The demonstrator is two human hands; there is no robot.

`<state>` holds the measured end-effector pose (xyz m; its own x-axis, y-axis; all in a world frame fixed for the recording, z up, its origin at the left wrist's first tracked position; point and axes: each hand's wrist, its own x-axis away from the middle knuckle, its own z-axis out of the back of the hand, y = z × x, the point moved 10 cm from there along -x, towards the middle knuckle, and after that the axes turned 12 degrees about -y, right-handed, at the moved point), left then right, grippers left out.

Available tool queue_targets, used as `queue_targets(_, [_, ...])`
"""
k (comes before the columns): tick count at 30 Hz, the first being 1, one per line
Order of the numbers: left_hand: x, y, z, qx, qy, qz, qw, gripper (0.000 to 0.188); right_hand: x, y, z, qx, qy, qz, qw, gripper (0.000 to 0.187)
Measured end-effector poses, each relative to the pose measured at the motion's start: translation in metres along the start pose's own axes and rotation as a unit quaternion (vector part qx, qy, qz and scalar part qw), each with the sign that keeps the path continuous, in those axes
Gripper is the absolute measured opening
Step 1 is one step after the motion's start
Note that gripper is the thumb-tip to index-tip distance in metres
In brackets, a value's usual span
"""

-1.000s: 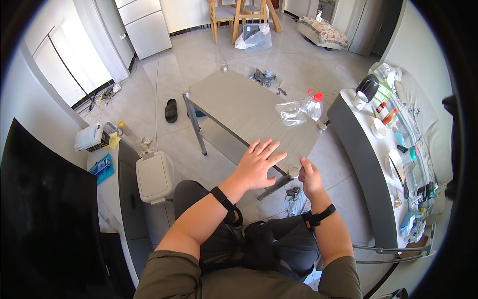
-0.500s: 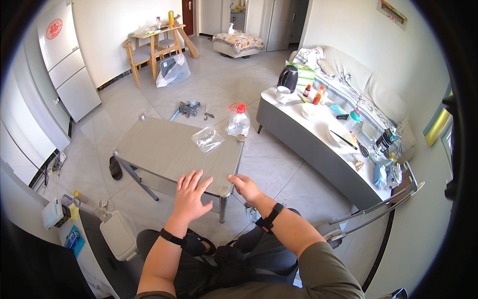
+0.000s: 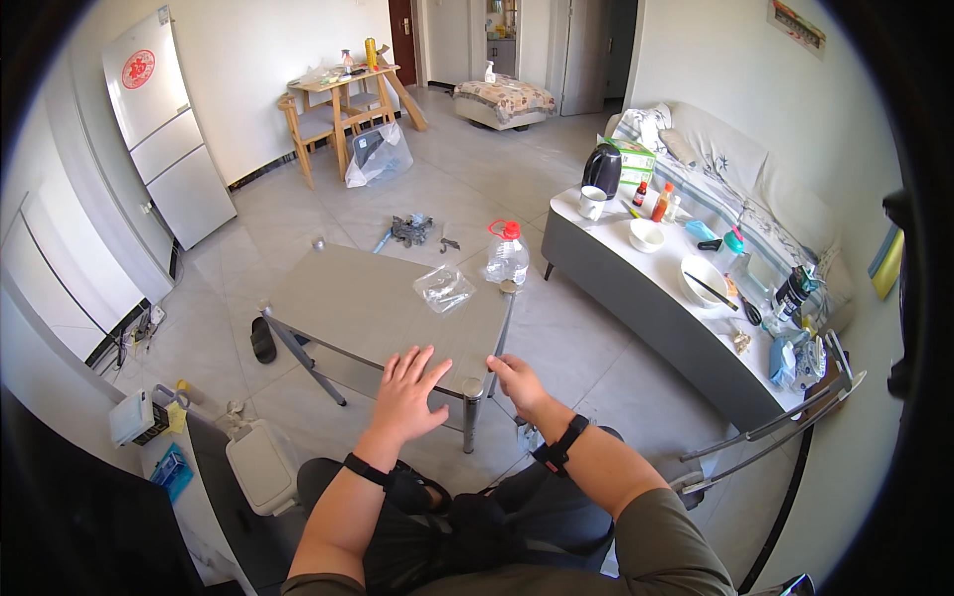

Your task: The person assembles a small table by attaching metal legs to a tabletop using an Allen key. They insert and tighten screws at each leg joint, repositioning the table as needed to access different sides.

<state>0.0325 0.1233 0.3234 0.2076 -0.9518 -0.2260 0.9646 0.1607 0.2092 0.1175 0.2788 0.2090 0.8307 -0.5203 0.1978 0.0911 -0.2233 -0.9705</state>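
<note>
My left hand (image 3: 404,397) is open, fingers spread, over the near edge of a low grey table (image 3: 358,293). Its thumb points right, toward the metal corner cap. Just right of that corner is my right hand (image 3: 520,385), its fingers curled in and the thumb side at the table's right edge. What it holds, if anything, is hidden, and I cannot tell whether it touches the edge. A crumpled clear plastic bag (image 3: 444,290) lies on the table's far right part. Beside the far right corner stands a large clear bottle (image 3: 507,260) with a red cap and handle.
To the right, a long white-topped cabinet (image 3: 636,283) carries a black kettle (image 3: 601,171), bowls and bottles. A metal-framed folded item (image 3: 775,422) stands near its end. Dark crumpled scraps (image 3: 410,230) lie beyond the table, a black slipper (image 3: 262,341) left, a lidded bin (image 3: 261,467) near left.
The whole view has shifted, so everything sits farther right and slightly lower. Both hands keep nearly the same pose and place at the table's near corner.
</note>
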Motion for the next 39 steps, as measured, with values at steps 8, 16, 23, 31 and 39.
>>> queue_targets(8, [-0.011,-0.012,0.015,0.115,-0.021,0.000,0.993,0.056,0.017,0.011,0.024,-0.129,0.004,0.013,0.992,0.026])
queue_targets(16, [-0.081,-0.058,0.028,0.174,0.012,0.107,0.979,0.046,0.047,0.028,0.045,-0.151,0.007,-0.016,0.988,0.016])
queue_targets(23, [-0.135,-0.068,0.006,0.011,-0.033,0.117,0.993,0.047,0.076,0.044,0.078,-0.166,0.026,-0.032,0.985,0.016])
queue_targets(31, [-0.140,-0.086,-0.013,0.105,-0.096,0.169,0.975,0.029,0.084,0.056,0.110,-0.179,0.045,-0.045,0.982,0.014])
queue_targets(39, [-0.108,-0.079,-0.002,0.147,-0.150,0.144,0.967,0.016,0.076,0.064,0.097,-0.185,0.037,-0.051,0.981,0.016])
